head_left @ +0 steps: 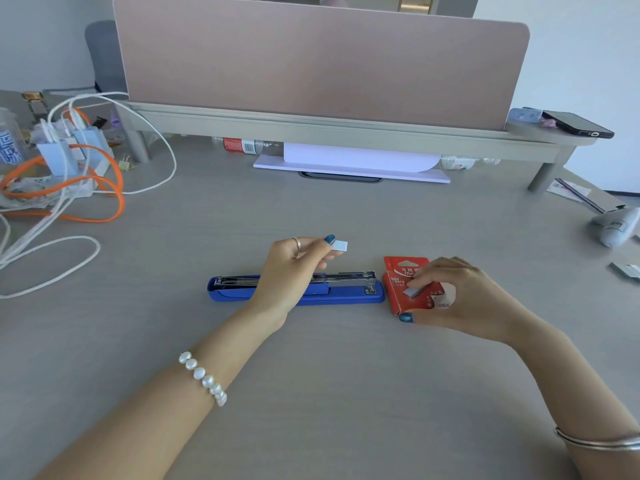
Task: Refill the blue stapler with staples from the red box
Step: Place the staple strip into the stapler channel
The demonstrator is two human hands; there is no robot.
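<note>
The blue stapler [349, 295] lies opened flat on the desk, its metal staple channel facing up. My left hand [291, 268] hovers over its middle and pinches a short strip of staples [340, 246] between thumb and fingertip, a little above and behind the stapler. The red staple box [403, 275] lies just right of the stapler's end. My right hand [457, 292] rests on the box and holds a second strip of staples [412, 292] at its opening.
Orange and white cables [104, 202] with chargers sprawl at the left. A monitor riser [346, 128] spans the back, with a phone [576, 123] on its right end and a white stand [349, 169] under it. A small white object [618, 226] lies at the far right.
</note>
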